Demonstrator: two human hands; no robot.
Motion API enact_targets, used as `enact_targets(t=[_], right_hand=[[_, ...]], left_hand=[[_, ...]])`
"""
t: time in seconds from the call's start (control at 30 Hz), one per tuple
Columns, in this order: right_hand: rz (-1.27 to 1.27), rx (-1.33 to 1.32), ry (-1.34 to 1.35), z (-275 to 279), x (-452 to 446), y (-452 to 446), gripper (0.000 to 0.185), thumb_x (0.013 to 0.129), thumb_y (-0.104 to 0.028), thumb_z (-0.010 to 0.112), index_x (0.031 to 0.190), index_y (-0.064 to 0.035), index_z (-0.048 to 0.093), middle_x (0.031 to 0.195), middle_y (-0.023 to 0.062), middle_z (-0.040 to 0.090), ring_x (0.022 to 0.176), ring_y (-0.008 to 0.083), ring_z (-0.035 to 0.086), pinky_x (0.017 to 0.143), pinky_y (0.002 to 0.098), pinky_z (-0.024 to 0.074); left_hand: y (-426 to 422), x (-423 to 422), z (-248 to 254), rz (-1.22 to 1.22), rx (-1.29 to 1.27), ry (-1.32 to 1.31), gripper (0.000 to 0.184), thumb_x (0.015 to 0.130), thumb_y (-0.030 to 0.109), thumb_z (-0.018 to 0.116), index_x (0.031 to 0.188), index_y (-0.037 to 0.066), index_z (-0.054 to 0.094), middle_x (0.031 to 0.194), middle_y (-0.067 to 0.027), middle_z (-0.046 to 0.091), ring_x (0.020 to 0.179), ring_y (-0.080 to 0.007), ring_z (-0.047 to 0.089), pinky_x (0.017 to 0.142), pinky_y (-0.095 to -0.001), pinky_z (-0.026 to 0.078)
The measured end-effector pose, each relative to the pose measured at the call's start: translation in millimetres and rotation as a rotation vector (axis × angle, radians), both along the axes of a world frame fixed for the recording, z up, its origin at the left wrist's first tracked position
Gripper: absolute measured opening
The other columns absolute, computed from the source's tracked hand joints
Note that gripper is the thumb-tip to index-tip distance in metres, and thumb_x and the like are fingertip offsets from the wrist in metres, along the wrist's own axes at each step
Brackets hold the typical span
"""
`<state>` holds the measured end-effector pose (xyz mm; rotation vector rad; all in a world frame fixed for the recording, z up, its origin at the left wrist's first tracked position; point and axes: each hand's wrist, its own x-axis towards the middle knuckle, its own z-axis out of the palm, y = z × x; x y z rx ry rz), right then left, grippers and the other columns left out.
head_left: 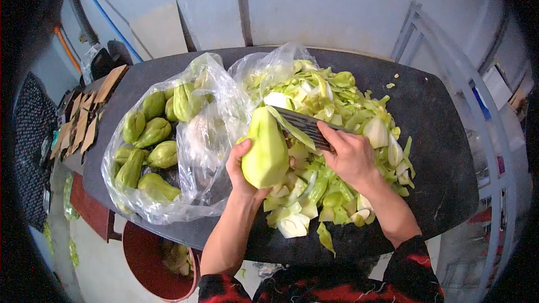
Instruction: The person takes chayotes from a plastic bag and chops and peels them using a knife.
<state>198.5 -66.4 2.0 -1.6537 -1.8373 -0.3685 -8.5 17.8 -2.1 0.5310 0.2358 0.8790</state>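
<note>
A large, mostly peeled chayote (263, 154) stands tilted in my left hand (240, 171), whose fingers wrap round its lower left side. My right hand (351, 156) grips a dark, broad-bladed knife (306, 125). The blade lies against the upper right side of the chayote, and a strip of green peel (292, 130) hangs along it. Beneath and behind both hands spreads a big heap of peel and pale cut pieces (337, 196). To the left, a clear plastic bag (210, 134) lies open around several whole green chayotes (154, 132).
The dark table (443, 157) has a rounded edge. Below its front left edge stands a red bucket (137, 258) with scraps inside. A grey metal frame (477, 95) is at the right, a pale wall (325, 11) behind, and cardboard pieces (84, 120) at the left.
</note>
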Motion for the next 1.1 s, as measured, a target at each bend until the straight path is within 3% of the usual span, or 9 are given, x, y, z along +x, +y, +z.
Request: enact_targets(t=[0.13, 0.27, 0.47, 0.57, 0.67, 0.8, 0.93, 1.1], right_hand=[[-0.004, 0.016, -0.006, -2, 1, 2, 0.056, 0.070, -0.010, 0.074, 0.125, -0.0082, 0.062, 0.082, 0.0094, 0.070, 0.069, 0.0268, 0.069, 0.061, 0.0386, 0.0564], [0.016, 0.071, -0.042, 0, 2, 2, 0.058, 0.070, -0.008, 0.072, 0.127, -0.0079, 0.062, 0.080, 0.0090, 0.068, 0.067, 0.0260, 0.068, 0.061, 0.0382, 0.0559], [-0.070, 0.275, -0.298, 25, 0, 3, 0.058, 0.069, -0.003, 0.067, 0.127, -0.0024, 0.062, 0.068, 0.0032, 0.054, 0.058, 0.0193, 0.059, 0.053, 0.0341, 0.0483], [-0.095, 0.232, -0.506, 46, 8, 12, 0.053, 0.074, -0.004, 0.063, 0.127, -0.0023, 0.062, 0.071, 0.0014, 0.054, 0.063, 0.0162, 0.059, 0.054, 0.0307, 0.0475], [-0.120, 0.201, -0.643, 57, 10, 18, 0.053, 0.075, -0.006, 0.064, 0.128, -0.0012, 0.061, 0.071, 0.0015, 0.052, 0.064, 0.0160, 0.056, 0.056, 0.0310, 0.0441], [-0.169, 0.166, -0.789, 59, 6, 23, 0.050, 0.077, -0.009, 0.061, 0.126, -0.0015, 0.063, 0.071, -0.0007, 0.050, 0.065, 0.0133, 0.055, 0.056, 0.0289, 0.0415], [-0.157, 0.170, -0.924, 55, 4, 25, 0.041, 0.077, -0.016, 0.061, 0.117, -0.0070, 0.067, 0.068, -0.0048, 0.048, 0.064, 0.0105, 0.052, 0.054, 0.0269, 0.0387], [-0.155, 0.137, -0.945, 58, 2, 24, 0.044, 0.077, -0.011, 0.060, 0.120, -0.0033, 0.066, 0.069, -0.0033, 0.048, 0.065, 0.0110, 0.054, 0.056, 0.0270, 0.0399]], left_hand=[[4, 2, -4, 0.084, -0.113, -0.134, 0.060, 0.086, 0.045, 0.056, 0.129, 0.003, 0.054, 0.112, -0.0151, 0.064, 0.098, -0.0313, 0.064, 0.087, -0.0485, 0.052], [8, 2, -3, 0.112, -0.149, -0.107, 0.059, 0.086, 0.045, 0.056, 0.129, 0.005, 0.055, 0.113, -0.0140, 0.064, 0.100, -0.0316, 0.064, 0.087, -0.0486, 0.052], [12, -2, -10, 0.131, -0.187, -0.118, 0.057, 0.088, 0.046, 0.055, 0.130, 0.007, 0.055, 0.114, -0.0138, 0.064, 0.103, -0.0310, 0.062, 0.089, -0.0492, 0.051], [14, -5, -8, 0.092, -0.067, -0.180, 0.061, 0.087, 0.046, 0.055, 0.134, 0.008, 0.051, 0.122, -0.0165, 0.061, 0.102, -0.0299, 0.062, 0.087, -0.0487, 0.051], [13, -11, 0, 0.002, 0.029, -0.329, 0.074, 0.082, 0.047, 0.059, 0.143, 0.009, 0.042, 0.141, -0.0230, 0.046, 0.103, -0.0277, 0.061, 0.082, -0.0458, 0.053], [11, -13, 9, -0.083, 0.121, -0.326, 0.079, 0.079, 0.045, 0.061, 0.145, 0.009, 0.040, 0.148, -0.0241, 0.038, 0.104, -0.0264, 0.061, 0.080, -0.0441, 0.054], [10, -12, 12, -0.113, 0.181, -0.272, 0.081, 0.078, 0.043, 0.061, 0.146, 0.006, 0.038, 0.149, -0.0244, 0.037, 0.104, -0.0262, 0.061, 0.080, -0.0446, 0.054], [10, -11, 8, -0.082, 0.140, -0.213, 0.082, 0.078, 0.044, 0.062, 0.147, 0.005, 0.037, 0.147, -0.0228, 0.041, 0.104, -0.0269, 0.061, 0.080, -0.0464, 0.054]])
